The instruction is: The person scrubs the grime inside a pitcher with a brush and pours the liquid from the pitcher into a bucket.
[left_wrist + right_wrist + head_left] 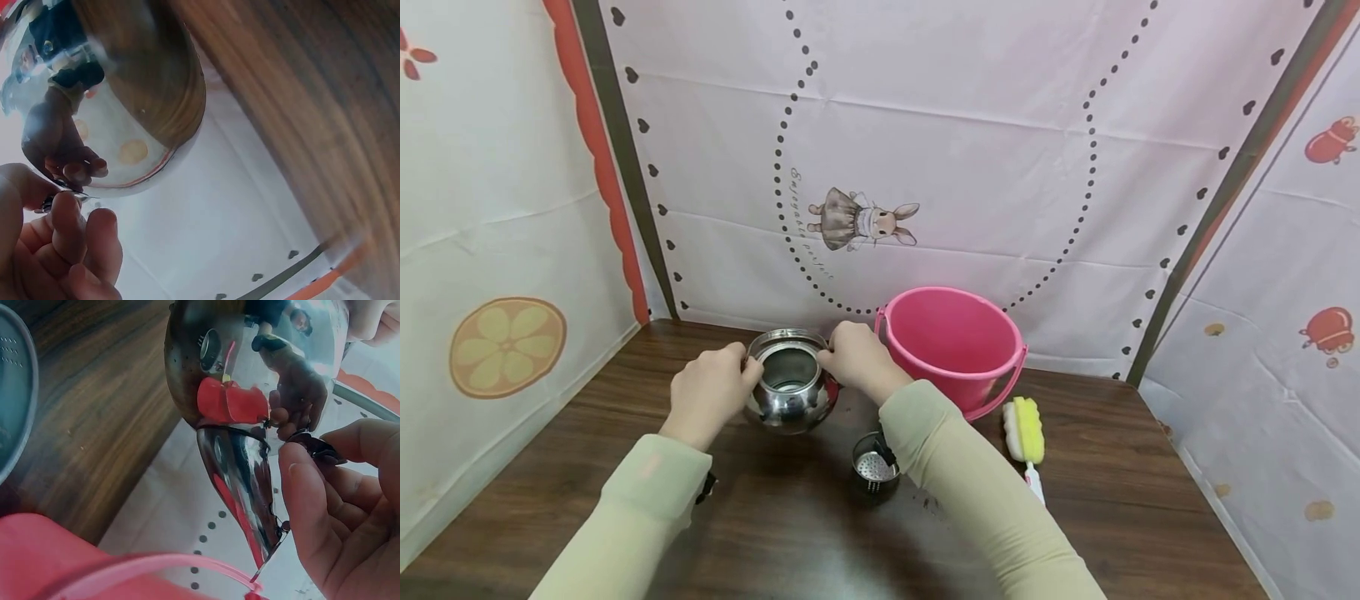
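Note:
A shiny round steel teapot is held tilted with its open mouth turned toward me. My left hand pinches a small metal part at the pot's left side, thumb and index finger together; in the left wrist view the fingertips are right at that part. On the other side, my right hand pinches a dark metal fitting above the spout. A steel strainer cup with a perforated bottom stands on the table below my right wrist, partly covered by the sleeve.
Behind my right forearm stands a pink bucket, its handle hanging down at the front right. A yellow and white sponge brush lies to its right. Printed cloth walls surround the brown wooden table.

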The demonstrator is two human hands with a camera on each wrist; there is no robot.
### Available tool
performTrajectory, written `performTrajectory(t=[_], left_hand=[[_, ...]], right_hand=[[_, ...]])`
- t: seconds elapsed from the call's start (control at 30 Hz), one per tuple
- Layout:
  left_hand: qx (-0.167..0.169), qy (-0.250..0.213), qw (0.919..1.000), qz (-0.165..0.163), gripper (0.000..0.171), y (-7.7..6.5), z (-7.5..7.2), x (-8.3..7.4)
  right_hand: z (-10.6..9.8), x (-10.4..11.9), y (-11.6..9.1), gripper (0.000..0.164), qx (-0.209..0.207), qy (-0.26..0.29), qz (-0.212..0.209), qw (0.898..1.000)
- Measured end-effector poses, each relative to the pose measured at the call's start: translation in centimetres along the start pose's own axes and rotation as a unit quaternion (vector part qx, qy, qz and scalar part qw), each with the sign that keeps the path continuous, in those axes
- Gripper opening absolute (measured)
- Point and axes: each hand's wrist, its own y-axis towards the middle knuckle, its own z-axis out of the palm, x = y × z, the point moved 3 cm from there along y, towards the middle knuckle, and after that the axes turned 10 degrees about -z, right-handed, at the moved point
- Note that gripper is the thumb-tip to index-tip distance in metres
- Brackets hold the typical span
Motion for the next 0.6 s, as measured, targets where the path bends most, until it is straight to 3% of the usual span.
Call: performTrajectory(t=[0.2,0.37,0.6], left_hand=[[-0.037,-0.006,0.9990,0.024,0.024,0.6,-1.2,-1.0],[-0.061,-0.008,0.9971,0.045,0.023,0.8,-2.0,-1.7],[-0.071,-0.006,0.9961,0.052,0.024,1.1,-3.1,-2.6]], right_hand=[[-1.2,0.0,0.2,0.047,-0.008,-0.011,-0.024,1.000],[-2.3,0.3,0.1,0.046,-0.006,0.003,-0.020,1.000],[-3.6,0.3,0.2,0.044,-0.002,0.020,-0.014,1.000]])
